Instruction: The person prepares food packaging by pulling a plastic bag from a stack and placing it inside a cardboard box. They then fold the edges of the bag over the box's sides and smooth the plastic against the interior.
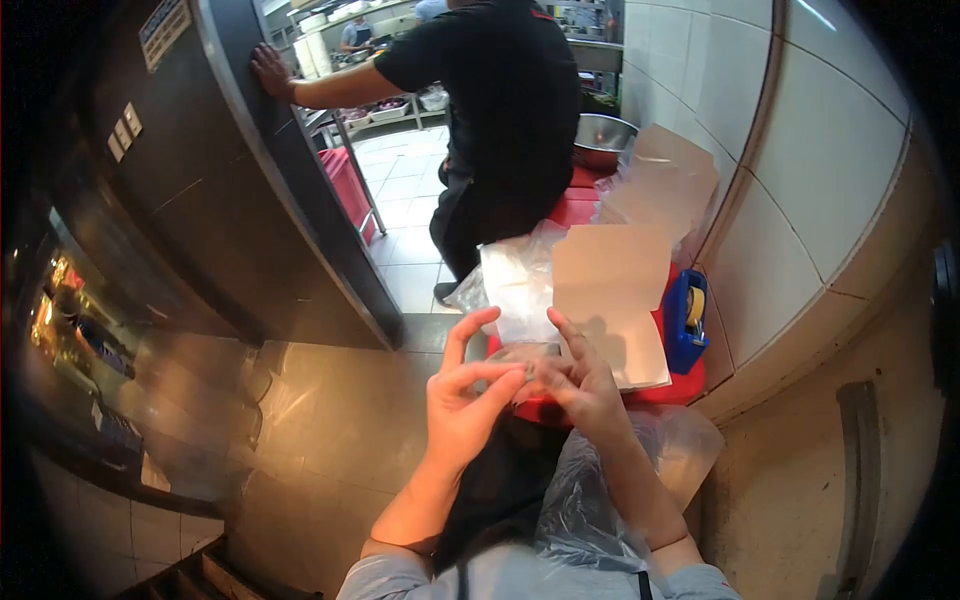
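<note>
Two hands, left hand (465, 400) and right hand (580, 380), fingertips close together; fingers bent, right ones blurred; if something thin is pinched, cannot tell; one open carton (612, 275) just beyond right fingers, at their right side; one blue tape dispenser (686, 320) beside carton's right edge, near wall (730, 315); red surface (690, 388) underneath, its near edge close to fingers; open floor (330, 410) left of grip; one person (510, 100) beyond.

Pale cdbd box (634, 350), lid (612, 262) open, on red sfc (688, 386)
</note>
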Available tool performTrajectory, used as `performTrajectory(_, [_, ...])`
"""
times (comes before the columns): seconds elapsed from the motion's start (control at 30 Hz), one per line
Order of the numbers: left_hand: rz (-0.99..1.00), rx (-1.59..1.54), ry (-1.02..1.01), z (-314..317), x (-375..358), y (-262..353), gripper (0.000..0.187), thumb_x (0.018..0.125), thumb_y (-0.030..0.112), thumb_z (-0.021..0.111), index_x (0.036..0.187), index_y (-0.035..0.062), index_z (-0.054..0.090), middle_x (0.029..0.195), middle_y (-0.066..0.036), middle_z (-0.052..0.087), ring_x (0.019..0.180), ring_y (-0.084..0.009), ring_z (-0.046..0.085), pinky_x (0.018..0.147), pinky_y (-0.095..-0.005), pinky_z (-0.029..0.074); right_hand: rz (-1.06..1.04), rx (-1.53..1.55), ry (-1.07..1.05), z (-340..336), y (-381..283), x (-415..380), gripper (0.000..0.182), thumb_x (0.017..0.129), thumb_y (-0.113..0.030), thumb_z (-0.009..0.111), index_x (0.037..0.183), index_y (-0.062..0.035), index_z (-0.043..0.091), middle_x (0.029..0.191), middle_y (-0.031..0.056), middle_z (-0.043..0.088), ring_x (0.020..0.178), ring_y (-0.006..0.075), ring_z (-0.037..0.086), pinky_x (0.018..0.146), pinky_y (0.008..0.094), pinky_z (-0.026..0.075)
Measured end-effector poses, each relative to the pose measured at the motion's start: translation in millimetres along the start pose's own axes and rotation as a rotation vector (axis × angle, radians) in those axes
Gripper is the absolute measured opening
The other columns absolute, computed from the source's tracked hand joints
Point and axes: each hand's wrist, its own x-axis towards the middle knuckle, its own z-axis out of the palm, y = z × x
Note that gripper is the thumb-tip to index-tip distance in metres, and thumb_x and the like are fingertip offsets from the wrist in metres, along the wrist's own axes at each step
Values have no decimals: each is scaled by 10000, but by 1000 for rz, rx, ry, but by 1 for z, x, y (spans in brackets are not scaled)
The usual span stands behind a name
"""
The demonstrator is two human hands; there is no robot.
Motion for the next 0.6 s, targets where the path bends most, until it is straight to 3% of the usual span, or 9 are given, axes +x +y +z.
performTrajectory(0.1, [82, -193, -30, 8, -1, 13, 104, 767, 2, 667, 854, 31, 716, 1385, -193, 374, 1241, -276, 419, 989, -366, 358, 103, 142, 181, -19, 18, 10, 604, 933, -97, 520, 1425, -8, 181, 1122, 192, 583, 911, 233, 645, 746, 291, 514])
performTrajectory(0.13, [87, -221, -90, 6, 0, 3, 134, 834, 73, 610, 911, 15, 703, 1427, -181, 324, 1310, -279, 328, 1048, -391, 279, 32, 121, 152, -19, 24, 9, 475, 928, -64, 517, 1363, 4, 338, 1171, 176, 572, 934, 212, 634, 760, 275, 506])
performTrajectory(0.23, [-187, -556, -60, 19, 5, -7, 267, 901, 188, 528, 982, -22, 672, 1446, -165, 302, 1353, -272, 235, 1094, -405, 180, -10, 148, -21, -14, 30, 10, 304, 910, -36, 536, 1210, 12, 533, 1169, 119, 570, 900, 153, 615, 768, 243, 487])
performTrajectory(0.27, [-193, -510, -98, 16, 6, -18, 388, 934, 277, 448, 1070, -36, 632, 1461, -141, 288, 1358, -263, 215, 1090, -393, 168, -6, 256, 5, -7, 24, 12, 176, 886, -10, 559, 1040, 6, 642, 1075, 56, 586, 852, 106, 580, 754, 217, 465])
performTrajectory(0.47, [-337, -799, -8, 18, -6, -46, 419, 934, 314, 419, 1155, 5, 598, 1482, -107, 262, 1328, -229, 266, 1027, -365, 236, -91, 380, -8, -8, 28, 15, 130, 869, -10, 585, 976, 0, 658, 906, 13, 579, 819, 95, 568, 733, 218, 456])
performTrajectory(0.6, [-312, -704, 17, 21, -6, -47, 409, 931, 309, 419, 1144, 16, 610, 1468, -113, 288, 1322, -230, 278, 1042, -374, 220, -52, 343, 42, -7, 22, 15, 111, 861, -8, 595, 947, -1, 665, 873, 6, 583, 785, 95, 569, 731, 220, 453])
